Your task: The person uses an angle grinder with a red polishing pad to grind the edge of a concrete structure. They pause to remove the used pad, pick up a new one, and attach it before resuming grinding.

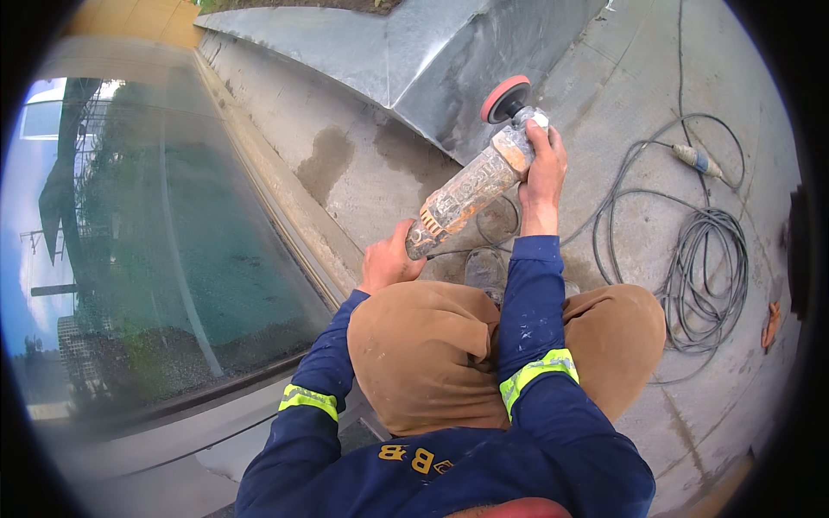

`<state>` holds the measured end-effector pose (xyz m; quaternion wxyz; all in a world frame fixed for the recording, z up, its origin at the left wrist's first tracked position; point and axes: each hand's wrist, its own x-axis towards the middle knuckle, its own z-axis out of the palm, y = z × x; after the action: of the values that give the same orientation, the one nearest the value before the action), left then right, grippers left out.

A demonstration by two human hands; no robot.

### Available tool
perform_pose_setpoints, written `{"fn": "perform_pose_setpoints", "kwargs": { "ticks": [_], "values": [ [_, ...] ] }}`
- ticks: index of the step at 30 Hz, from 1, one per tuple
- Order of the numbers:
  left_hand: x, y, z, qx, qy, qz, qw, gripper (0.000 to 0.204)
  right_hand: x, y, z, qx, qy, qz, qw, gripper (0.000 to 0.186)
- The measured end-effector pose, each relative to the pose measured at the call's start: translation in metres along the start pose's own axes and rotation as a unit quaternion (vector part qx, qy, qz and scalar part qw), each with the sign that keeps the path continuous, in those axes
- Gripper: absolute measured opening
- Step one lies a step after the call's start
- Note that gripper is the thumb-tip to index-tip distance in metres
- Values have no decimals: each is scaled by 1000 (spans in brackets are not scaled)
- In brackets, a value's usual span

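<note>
From where I stand, the worker squats on the concrete floor (596, 129), both hands engaged on one power grinder (471, 190). The left hand (389, 262) is closed around its dusty rear end; the right hand (544, 168) is closed near the head, thumb laid along the casing, the far fingers hidden. The grinder is held aslant above the knees, head up and away to the right. Its red disc (507, 97) is tilted and sits in front of the corner of a grey box-like wall (458, 78); whether the two touch I cannot tell. To the left, a large glass pane (224, 233) reflects sky. Two damp patches (325, 161) mark the floor beside the wall. To the right lie a loosely coiled cable (735, 281), a pale connector (696, 161) and a brown leaf (771, 326).
</note>
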<state>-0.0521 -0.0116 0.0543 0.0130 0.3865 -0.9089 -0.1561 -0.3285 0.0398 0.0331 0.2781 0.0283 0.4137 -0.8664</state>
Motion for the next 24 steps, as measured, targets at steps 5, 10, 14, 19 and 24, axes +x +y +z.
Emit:
{"fn": "perform_pose_setpoints", "kwargs": {
  "ticks": [5, 10, 14, 19, 24],
  "values": [
    [38, 34, -38, -32, 22, 129, 991, 65, -12, -58, 5, 98, -20, -151, 983, 40],
    [46, 62, -84, -2, 34, 218, 975, 62, -23, -102, 2, 94, -13, -155, 983, 37],
    [29, 102, -118, 66, 30, 235, 969, 63, -29, -138, 0, 131, -5, -136, 982, 40],
    [14, 131, -124, 73, 57, 234, 968, 60, -39, -156, -2, 130, -44, -119, 983, 54],
    [19, 169, -119, -25, 59, 270, 961, 45, -70, -176, 18, 82, -79, -84, 990, 56]
  ]
}}
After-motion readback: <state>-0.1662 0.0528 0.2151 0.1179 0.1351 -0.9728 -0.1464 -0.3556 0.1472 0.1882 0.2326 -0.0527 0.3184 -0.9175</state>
